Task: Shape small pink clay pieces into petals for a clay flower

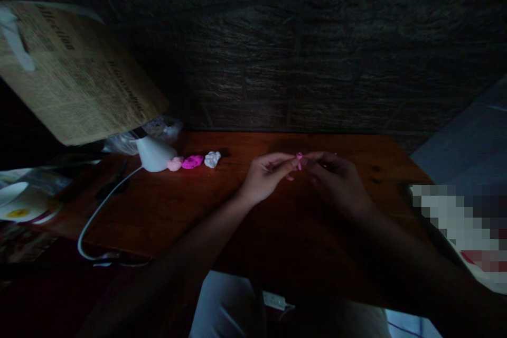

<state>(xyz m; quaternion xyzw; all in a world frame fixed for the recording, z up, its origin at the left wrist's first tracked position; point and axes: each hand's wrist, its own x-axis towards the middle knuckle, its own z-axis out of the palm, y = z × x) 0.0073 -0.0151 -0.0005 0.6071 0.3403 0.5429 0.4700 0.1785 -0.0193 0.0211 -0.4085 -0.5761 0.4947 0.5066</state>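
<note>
A small pink piece of modelling clay [300,161], curled at its top, is pinched between the fingertips of both hands above the wooden table. My left hand [263,175] comes in from the left with thumb and forefinger closed on it. From the other side my right hand [340,177] touches the same piece with closed fingertips, which partly hide it. Left of my hands, three clay lumps lie in a row: a pale pink lump [175,163], a bright magenta lump [193,162] and a white lump [213,159].
A lamp with a newsprint-patterned shade [87,74] and white base [154,156] stands at the left, its white cable [85,227] looping down. Beyond it is a crumpled plastic bag [164,128]. A white cup [19,200] is far left. A dark brick-patterned wall [277,53] backs the table [245,142].
</note>
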